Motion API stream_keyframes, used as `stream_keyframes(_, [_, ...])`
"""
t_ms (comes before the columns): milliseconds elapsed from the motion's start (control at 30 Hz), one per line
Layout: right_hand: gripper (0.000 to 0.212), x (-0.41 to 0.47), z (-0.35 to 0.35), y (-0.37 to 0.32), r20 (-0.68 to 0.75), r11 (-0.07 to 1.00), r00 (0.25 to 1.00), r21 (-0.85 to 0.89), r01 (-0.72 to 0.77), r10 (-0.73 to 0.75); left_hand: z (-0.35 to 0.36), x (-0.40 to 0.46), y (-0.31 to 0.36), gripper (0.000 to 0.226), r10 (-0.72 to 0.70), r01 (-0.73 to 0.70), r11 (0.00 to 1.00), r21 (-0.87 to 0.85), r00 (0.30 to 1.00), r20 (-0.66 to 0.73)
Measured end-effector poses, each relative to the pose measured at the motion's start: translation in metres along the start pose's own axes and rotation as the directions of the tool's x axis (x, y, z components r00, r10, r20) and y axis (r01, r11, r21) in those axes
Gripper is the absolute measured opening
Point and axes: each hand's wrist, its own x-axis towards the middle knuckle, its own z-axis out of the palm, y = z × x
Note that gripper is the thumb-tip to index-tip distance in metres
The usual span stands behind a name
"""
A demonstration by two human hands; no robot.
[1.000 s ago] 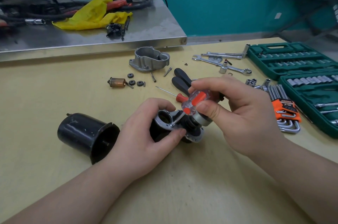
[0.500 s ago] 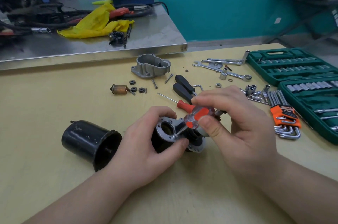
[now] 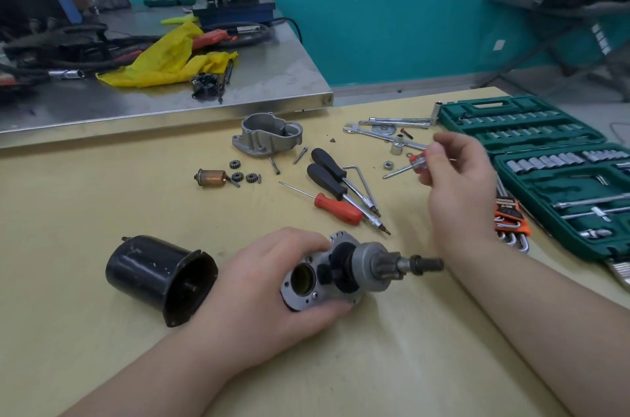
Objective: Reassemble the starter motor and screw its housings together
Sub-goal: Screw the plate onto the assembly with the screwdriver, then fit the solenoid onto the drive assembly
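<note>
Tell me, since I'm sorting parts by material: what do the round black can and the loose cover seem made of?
Black can: likely painted steel, glossy black with small chips. Loose cover: probably cast aluminium, dull pale grey, thick moulded walls and flange. Neither is certain from looks alone.

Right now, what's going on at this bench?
A person is reassembling a starter motor. The left hand grips the gear-end assembly on the yellow table. The right hand holds a small screwdriver up, clear of the part. The black motor housing and the grey cover lie apart, not yet fitted.
</note>
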Motion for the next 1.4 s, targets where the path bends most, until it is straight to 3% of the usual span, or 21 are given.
stream_keyframes(167, [0.015,0.003,0.000,0.009,0.093,0.979,0.995,-0.203,-0.016,0.035,-0.002,0.001,0.007,0.041,0.259,-0.252,0.962,0.104,0.964,-0.061])
stream_keyframes(233, [0.018,0.002,0.002,0.011,0.137,0.961,0.990,-0.276,0.006,0.033,-0.012,0.005,0.012,0.038,0.282,-0.273,0.958,0.092,0.953,-0.106])
stream_keyframes(333, [0.027,0.003,0.005,0.013,0.243,0.892,0.970,-0.443,0.089,0.024,-0.043,0.017,0.022,0.037,0.078,-0.072,0.997,0.029,0.957,-0.280])
stream_keyframes(467, [0.032,0.000,0.007,0.008,0.370,0.708,0.925,-0.677,0.204,0.087,-0.092,0.039,0.014,0.047,-0.299,0.204,0.951,-0.232,0.797,-0.525])
stream_keyframes(600, [0.019,-0.011,0.009,-0.001,0.467,0.510,0.858,-0.803,0.309,0.215,-0.133,0.043,-0.024,0.061,-0.565,0.343,0.813,-0.470,0.659,-0.497])
stream_keyframes(667, [0.014,-0.014,0.011,-0.004,0.469,0.405,0.858,-0.840,0.361,0.210,-0.144,0.039,-0.050,0.066,-0.678,0.398,0.719,-0.570,0.581,-0.450])
stream_keyframes(733, [0.017,-0.018,0.012,-0.009,0.496,0.385,0.862,-0.819,0.426,0.102,-0.153,0.034,-0.077,0.063,-0.761,0.437,0.629,-0.642,0.514,-0.396])
stream_keyframes(800, [0.022,-0.029,0.014,-0.015,0.585,0.503,0.808,-0.678,0.536,-0.071,-0.159,0.030,-0.100,0.065,-0.824,0.475,0.546,-0.690,0.451,-0.342])
stream_keyframes(867, [0.029,-0.047,0.018,-0.020,0.732,0.571,0.660,-0.475,0.670,-0.167,-0.160,0.025,-0.118,0.071,-0.863,0.522,0.494,-0.695,0.394,-0.316])
stream_keyframes(967, [0.049,-0.073,0.027,-0.018,0.925,0.551,0.376,-0.286,0.784,-0.055,-0.153,0.019,-0.136,0.062,-0.905,0.572,0.420,-0.705,0.325,-0.276])
stream_keyframes(1033, [0.055,-0.079,0.031,-0.014,0.966,0.516,0.259,-0.233,0.825,0.022,-0.147,0.016,-0.145,0.056,-0.943,0.563,0.319,-0.762,0.267,-0.198])
stream_keyframes(1133, [0.046,-0.076,0.032,-0.009,0.969,0.554,0.243,-0.220,0.803,0.032,-0.145,0.014,-0.151,0.049,-0.971,0.507,0.163,-0.847,0.233,-0.047])
stream_keyframes(1200, [0.037,-0.075,0.031,-0.006,0.965,0.581,0.260,-0.202,0.789,-0.018,-0.145,0.014,-0.154,0.051,-0.973,0.549,0.155,-0.821,0.227,-0.032])
stream_keyframes(1300, [0.028,-0.078,0.028,-0.005,0.956,0.591,0.279,-0.175,0.787,-0.088,-0.145,0.017,-0.152,0.047,-0.964,0.675,0.243,-0.697,0.249,-0.095])
stream_keyframes(1400, [0.026,-0.079,0.027,-0.004,0.954,0.618,0.285,-0.166,0.769,-0.098,-0.142,0.022,-0.149,0.050,-0.902,0.828,0.420,-0.372,0.336,-0.271])
